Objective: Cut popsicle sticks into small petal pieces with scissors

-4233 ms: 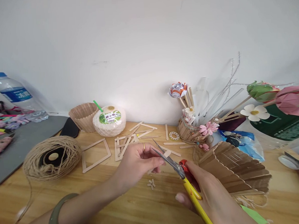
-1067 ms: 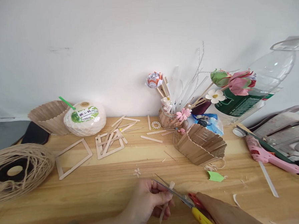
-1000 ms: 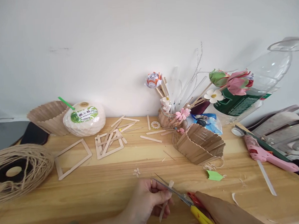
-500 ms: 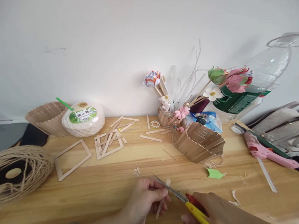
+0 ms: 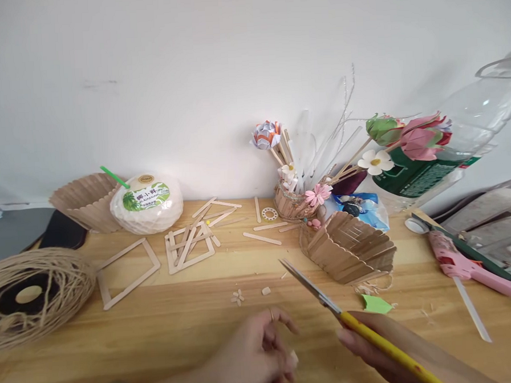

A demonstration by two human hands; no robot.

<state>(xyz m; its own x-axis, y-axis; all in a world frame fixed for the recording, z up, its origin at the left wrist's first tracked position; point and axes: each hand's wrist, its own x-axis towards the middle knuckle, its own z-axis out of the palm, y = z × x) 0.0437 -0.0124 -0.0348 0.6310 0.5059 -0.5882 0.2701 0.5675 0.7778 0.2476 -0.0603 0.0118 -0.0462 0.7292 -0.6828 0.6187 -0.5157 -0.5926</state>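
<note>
Now | L hand (image 5: 258, 354) grip curled on stick stub (image 5: 294, 358) | R hand (image 5: 377, 348) grip clamped on scissors (image 5: 352, 321), blades together, tip raised.

Wooden table (image 5: 168, 327): twine ball (image 5: 32, 294), stick frames (image 5: 129, 269), glue gun (image 5: 469, 266), stick basket (image 5: 353, 249).

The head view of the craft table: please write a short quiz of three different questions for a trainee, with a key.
1. True or false: the blades of the scissors are closed.
2. Which thing lies at the far left of the wooden table? A. a pink glue gun B. a ball of twine C. a green paper scrap
3. Fill in: the scissors are in the ____ hand.

Key
1. True; the blades lie together and point up and to the left.
2. B; the ball of twine is at the left, and the pink glue gun is at the right.
3. Right; the right hand holds the yellow handle, and the left hand holds a small wooden stick piece.
</note>
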